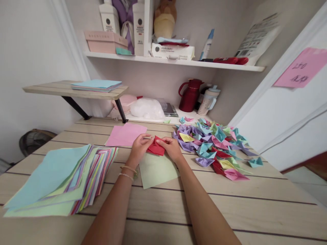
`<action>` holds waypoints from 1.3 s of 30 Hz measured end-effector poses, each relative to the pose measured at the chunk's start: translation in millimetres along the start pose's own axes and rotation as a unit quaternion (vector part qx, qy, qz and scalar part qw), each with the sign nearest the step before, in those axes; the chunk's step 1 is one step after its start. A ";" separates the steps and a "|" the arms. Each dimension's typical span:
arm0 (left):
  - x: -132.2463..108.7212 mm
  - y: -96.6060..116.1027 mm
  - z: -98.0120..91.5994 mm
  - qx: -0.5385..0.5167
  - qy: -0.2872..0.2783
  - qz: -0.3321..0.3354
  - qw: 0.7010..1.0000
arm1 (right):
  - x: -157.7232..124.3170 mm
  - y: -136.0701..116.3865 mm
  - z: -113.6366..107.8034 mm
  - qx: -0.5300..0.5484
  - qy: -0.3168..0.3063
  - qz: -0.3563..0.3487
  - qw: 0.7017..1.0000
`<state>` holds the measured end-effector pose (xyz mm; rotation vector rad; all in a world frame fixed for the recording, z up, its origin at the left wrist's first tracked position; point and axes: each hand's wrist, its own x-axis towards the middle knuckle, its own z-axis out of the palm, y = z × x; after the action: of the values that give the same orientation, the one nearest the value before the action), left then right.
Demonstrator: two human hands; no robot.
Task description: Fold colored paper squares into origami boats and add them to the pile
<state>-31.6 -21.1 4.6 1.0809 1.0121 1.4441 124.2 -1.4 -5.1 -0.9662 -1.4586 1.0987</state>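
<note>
Between my two hands is a small piece of folded red paper, held just above a pale green sheet on the table. My left hand pinches its left side, thumb and fingers together. On the right side, my right hand grips it with the thumb on top. Two pink sheets lie behind my left hand. To the right of my right hand spreads a heap of folded paper boats in purple, blue, red, pink, green and yellow.
A thick stack of coloured paper lies at the left. Behind it stands a small raised wooden shelf with blue paper on top. At the back are a red thermos jug, a pale tumbler and a white plastic bag.
</note>
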 end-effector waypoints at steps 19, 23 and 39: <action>-0.7 -1.1 -0.7 -0.059 -0.007 -0.042 0.997 | 7.7 8.2 -1.8 0.054 0.117 -0.049 0.990; 0.9 -2.1 -2.9 -0.091 0.009 -0.038 0.995 | 6.3 7.4 -1.2 0.059 0.096 -0.057 0.992; 7.7 -12.9 -6.1 0.003 0.059 0.005 0.998 | 4.0 6.4 -1.4 0.055 0.062 -0.032 0.996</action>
<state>-35.0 -12.2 -8.5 1.0156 1.0968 1.5275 125.1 4.3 -10.2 -0.8887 -1.3060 1.0418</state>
